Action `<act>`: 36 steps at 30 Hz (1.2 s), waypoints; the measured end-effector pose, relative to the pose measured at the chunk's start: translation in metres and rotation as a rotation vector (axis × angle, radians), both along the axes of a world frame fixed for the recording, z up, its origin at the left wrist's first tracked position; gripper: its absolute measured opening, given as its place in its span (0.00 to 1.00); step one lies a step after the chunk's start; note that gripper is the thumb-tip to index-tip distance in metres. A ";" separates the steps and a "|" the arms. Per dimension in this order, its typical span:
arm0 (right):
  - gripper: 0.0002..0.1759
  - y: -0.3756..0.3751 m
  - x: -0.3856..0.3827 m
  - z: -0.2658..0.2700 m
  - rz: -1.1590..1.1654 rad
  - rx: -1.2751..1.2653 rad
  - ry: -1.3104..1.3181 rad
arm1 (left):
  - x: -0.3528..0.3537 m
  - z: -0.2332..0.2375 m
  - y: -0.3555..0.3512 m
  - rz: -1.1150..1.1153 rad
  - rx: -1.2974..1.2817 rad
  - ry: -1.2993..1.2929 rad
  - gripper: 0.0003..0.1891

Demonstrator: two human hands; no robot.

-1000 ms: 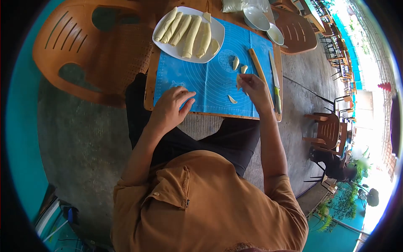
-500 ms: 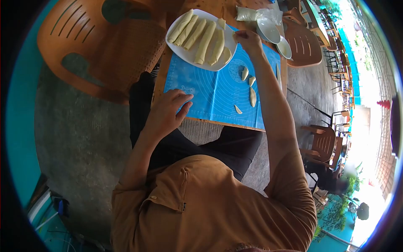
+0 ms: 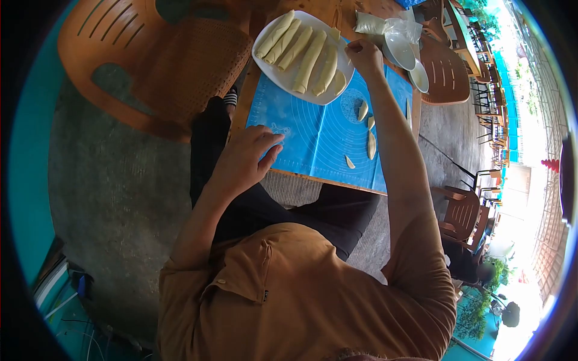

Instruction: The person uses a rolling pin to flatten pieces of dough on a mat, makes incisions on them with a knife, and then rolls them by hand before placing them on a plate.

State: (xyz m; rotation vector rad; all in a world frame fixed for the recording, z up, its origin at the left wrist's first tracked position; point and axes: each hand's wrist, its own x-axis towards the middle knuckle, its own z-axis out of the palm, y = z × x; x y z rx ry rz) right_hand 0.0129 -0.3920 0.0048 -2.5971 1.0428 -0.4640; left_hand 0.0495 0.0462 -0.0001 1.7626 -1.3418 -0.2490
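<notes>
My left hand (image 3: pixel 250 157) hovers at the near left edge of the blue mat (image 3: pixel 295 129), fingers apart and nothing in them. At the plate's right side, my right hand (image 3: pixel 365 58) has its fingers pinched together over the mat; what they hold, if anything, is too small to tell. Several pale dough rolls (image 3: pixel 310 61) lie side by side on the white plate (image 3: pixel 285 78), with smaller pieces near its right rim. Several small dough pieces (image 3: pixel 371 145) rest on the right part of the mat.
Two white bowls (image 3: pixel 399 52) and a clear bag of white powder (image 3: pixel 369 23) stand beyond my right hand. A brown plastic chair (image 3: pixel 162 72) is at the left, another (image 3: pixel 444 71) at the right. A knife-like blade (image 3: pixel 409 111) lies near the mat's right edge.
The view has shifted, so the table, plate and mat appear a little farther right. My right hand stays beside the plate, and my left hand is nearly unmoved.
</notes>
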 end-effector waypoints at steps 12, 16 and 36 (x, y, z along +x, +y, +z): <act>0.16 0.002 -0.030 0.002 -0.020 -0.028 -0.144 | -0.007 0.005 -0.001 0.001 -0.018 -0.046 0.12; 0.15 0.055 -0.079 0.033 -0.038 0.042 -0.229 | -0.011 0.013 -0.003 -0.012 -0.013 -0.007 0.13; 0.13 0.229 -0.247 0.010 -0.020 0.112 0.014 | -0.044 0.024 -0.020 -0.151 -0.001 -0.058 0.12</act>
